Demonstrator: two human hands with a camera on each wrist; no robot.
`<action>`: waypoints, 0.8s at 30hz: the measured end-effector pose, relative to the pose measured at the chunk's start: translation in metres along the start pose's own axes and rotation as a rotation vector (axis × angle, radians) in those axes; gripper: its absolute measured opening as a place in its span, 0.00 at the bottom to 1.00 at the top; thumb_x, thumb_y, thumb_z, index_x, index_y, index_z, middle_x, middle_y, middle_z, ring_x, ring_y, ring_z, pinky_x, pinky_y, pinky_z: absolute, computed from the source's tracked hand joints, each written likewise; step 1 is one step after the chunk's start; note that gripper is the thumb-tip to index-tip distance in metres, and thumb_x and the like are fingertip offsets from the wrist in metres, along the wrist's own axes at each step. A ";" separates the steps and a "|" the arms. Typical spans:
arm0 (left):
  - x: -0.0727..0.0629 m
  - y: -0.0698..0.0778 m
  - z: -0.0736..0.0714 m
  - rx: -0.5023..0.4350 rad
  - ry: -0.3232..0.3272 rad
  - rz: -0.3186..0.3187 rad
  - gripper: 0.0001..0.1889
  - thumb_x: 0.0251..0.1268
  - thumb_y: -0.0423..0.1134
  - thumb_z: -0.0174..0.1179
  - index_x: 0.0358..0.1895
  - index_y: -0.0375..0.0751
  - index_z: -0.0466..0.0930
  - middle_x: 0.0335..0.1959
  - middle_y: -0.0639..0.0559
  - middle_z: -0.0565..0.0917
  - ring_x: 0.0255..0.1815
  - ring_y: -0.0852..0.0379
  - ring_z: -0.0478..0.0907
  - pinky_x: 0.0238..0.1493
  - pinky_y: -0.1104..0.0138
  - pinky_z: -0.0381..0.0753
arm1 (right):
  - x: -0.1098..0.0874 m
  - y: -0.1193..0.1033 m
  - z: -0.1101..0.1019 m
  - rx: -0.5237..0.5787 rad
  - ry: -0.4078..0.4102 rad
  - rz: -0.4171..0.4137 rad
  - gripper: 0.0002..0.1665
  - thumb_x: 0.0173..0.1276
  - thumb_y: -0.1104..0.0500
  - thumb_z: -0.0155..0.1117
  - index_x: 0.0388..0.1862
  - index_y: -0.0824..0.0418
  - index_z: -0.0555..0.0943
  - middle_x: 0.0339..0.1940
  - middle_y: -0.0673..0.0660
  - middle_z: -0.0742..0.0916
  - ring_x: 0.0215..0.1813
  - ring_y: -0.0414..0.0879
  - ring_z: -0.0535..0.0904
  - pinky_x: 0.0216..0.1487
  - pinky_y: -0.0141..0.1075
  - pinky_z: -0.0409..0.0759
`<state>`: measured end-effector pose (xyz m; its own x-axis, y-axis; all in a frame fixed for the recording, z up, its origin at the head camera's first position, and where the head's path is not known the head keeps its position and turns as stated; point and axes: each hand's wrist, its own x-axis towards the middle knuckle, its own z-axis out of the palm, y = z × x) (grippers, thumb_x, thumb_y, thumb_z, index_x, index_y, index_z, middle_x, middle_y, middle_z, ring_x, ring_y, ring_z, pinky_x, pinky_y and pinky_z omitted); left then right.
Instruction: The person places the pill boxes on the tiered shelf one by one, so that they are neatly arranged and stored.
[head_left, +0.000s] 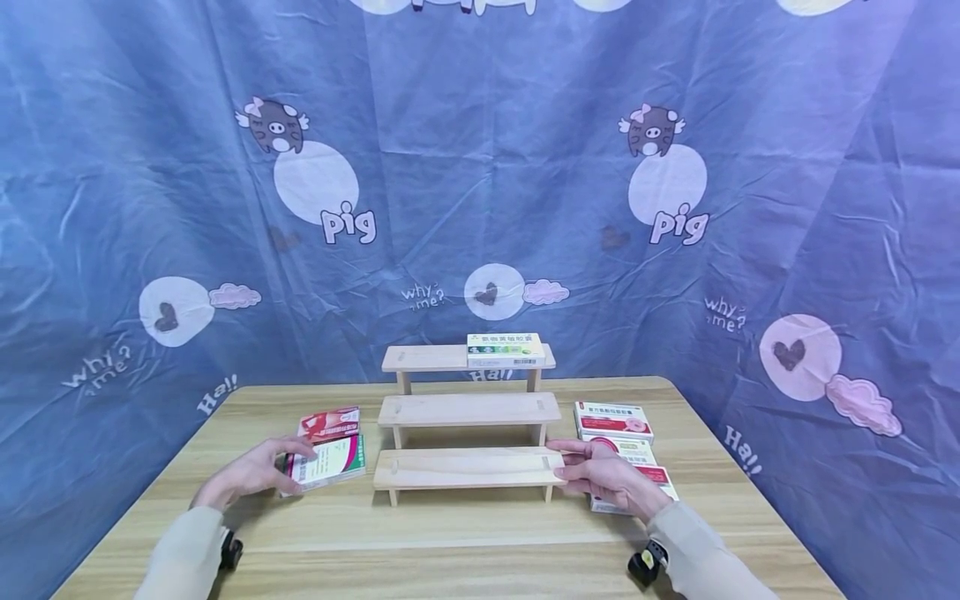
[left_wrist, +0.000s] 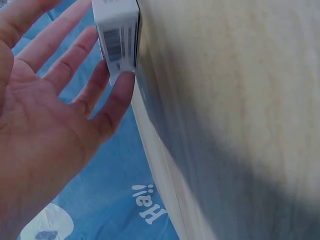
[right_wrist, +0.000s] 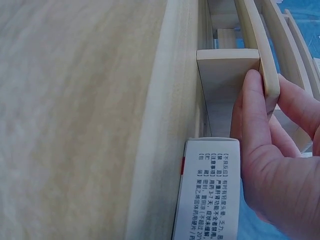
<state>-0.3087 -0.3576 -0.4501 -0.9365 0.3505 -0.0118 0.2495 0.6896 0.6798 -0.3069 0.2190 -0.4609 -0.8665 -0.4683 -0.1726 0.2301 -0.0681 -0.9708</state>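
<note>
In the head view, my left hand (head_left: pixel 255 471) is at the left end of a white-and-green medicine box (head_left: pixel 333 462), thumb at its near edge and fingers at the far side. The left wrist view shows the box's barcoded end (left_wrist: pixel 117 42) against several fingers; the thumb tip is out of frame. My right hand (head_left: pixel 603 479) pinches the right end of the lowest step of a three-step wooden stand (head_left: pixel 465 469). In the right wrist view, a thumb and fingers lie on both sides of the step board (right_wrist: pixel 267 70).
A red medicine box (head_left: pixel 330 423) lies behind the white-and-green one. One white box (head_left: pixel 506 352) sits on the stand's top step. Right of the stand lie a red-and-white box (head_left: pixel 615 421) and others, partly behind my right hand. Printed blue cloth (head_left: pixel 450 208) surrounds the wooden table (head_left: pixel 450 525).
</note>
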 end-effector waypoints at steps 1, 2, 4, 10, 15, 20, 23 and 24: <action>-0.001 0.000 0.000 0.008 -0.012 0.003 0.27 0.39 0.35 0.75 0.51 0.41 0.83 0.65 0.30 0.72 0.67 0.22 0.58 0.63 0.27 0.55 | 0.000 0.000 0.000 0.001 -0.001 0.000 0.36 0.66 0.72 0.60 0.72 0.73 0.63 0.46 0.58 0.85 0.45 0.45 0.85 0.44 0.34 0.88; -0.001 0.000 -0.001 0.004 -0.018 0.003 0.28 0.38 0.35 0.75 0.51 0.41 0.83 0.65 0.30 0.72 0.68 0.22 0.57 0.64 0.27 0.54 | 0.000 0.000 0.000 0.001 0.000 0.000 0.36 0.66 0.72 0.60 0.72 0.73 0.63 0.47 0.58 0.85 0.45 0.45 0.85 0.44 0.34 0.88; -0.002 0.000 -0.001 0.001 -0.036 0.013 0.29 0.38 0.34 0.75 0.53 0.39 0.82 0.64 0.29 0.71 0.66 0.23 0.59 0.63 0.28 0.58 | 0.000 0.000 0.000 0.003 -0.001 0.000 0.36 0.66 0.72 0.60 0.72 0.73 0.63 0.47 0.58 0.85 0.45 0.45 0.85 0.44 0.34 0.88; -0.004 0.001 -0.002 -0.033 -0.091 0.039 0.35 0.39 0.29 0.73 0.59 0.34 0.76 0.63 0.23 0.68 0.58 0.33 0.71 0.55 0.52 0.74 | -0.001 0.000 0.000 0.003 0.001 0.008 0.35 0.66 0.72 0.60 0.72 0.72 0.63 0.46 0.57 0.85 0.45 0.45 0.85 0.45 0.35 0.88; -0.005 0.004 0.001 -0.055 -0.091 -0.024 0.34 0.37 0.29 0.74 0.56 0.39 0.75 0.57 0.31 0.72 0.50 0.46 0.72 0.49 0.62 0.71 | -0.001 -0.001 0.000 0.007 -0.006 0.009 0.35 0.66 0.72 0.60 0.72 0.72 0.63 0.47 0.58 0.85 0.46 0.45 0.85 0.45 0.35 0.88; -0.006 0.008 0.003 -0.019 -0.044 -0.079 0.36 0.33 0.29 0.74 0.55 0.41 0.74 0.57 0.36 0.73 0.50 0.46 0.71 0.50 0.60 0.70 | -0.001 -0.002 0.000 0.005 -0.006 0.006 0.36 0.66 0.72 0.60 0.72 0.73 0.61 0.47 0.58 0.85 0.46 0.46 0.85 0.45 0.35 0.87; -0.007 0.010 0.001 0.009 -0.021 -0.101 0.41 0.32 0.29 0.74 0.62 0.42 0.73 0.64 0.32 0.70 0.57 0.41 0.69 0.58 0.48 0.70 | -0.001 -0.003 0.001 0.003 -0.004 0.007 0.36 0.66 0.73 0.59 0.73 0.73 0.61 0.47 0.58 0.85 0.46 0.46 0.85 0.45 0.35 0.87; -0.008 0.010 0.000 0.012 -0.018 -0.107 0.43 0.32 0.29 0.74 0.64 0.42 0.72 0.66 0.30 0.68 0.59 0.40 0.68 0.61 0.44 0.69 | -0.001 -0.003 0.001 0.003 -0.004 0.007 0.36 0.66 0.73 0.59 0.73 0.73 0.61 0.47 0.58 0.86 0.46 0.46 0.85 0.45 0.35 0.87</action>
<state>-0.2985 -0.3534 -0.4432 -0.9533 0.2856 -0.0978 0.1508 0.7311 0.6654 -0.3065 0.2189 -0.4577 -0.8630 -0.4724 -0.1790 0.2378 -0.0673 -0.9690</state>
